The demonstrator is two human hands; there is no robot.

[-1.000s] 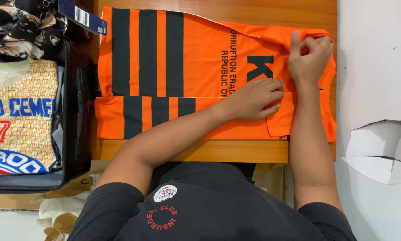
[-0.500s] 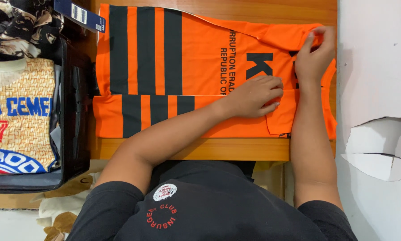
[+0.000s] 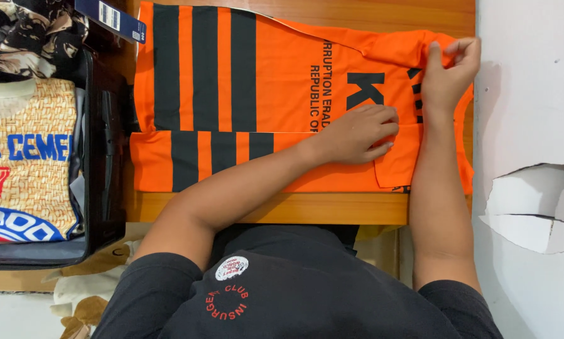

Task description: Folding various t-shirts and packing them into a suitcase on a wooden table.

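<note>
An orange jersey with black vertical stripes and black lettering lies spread flat on the wooden bench, covering most of its top. The near part is folded up over it as a band that carries the same stripes. The left hand lies palm down on this fold near the lettering, fingers straight and close together, pressing the cloth and gripping nothing. The right hand is at the far right corner of the jersey, wrist bent, its thumb and fingers pinched shut on the orange cloth edge, which is lifted slightly there.

At the top left, a dark blue rectangular hang tag with a white barcode patch lies at an angle beside the jersey's corner. Left of the bench stands an open black suitcase holding a folded cream shirt with a woven pattern and blue and red print. A dark floral garment lies above it. At the right is a white wall with a broken patch.
</note>
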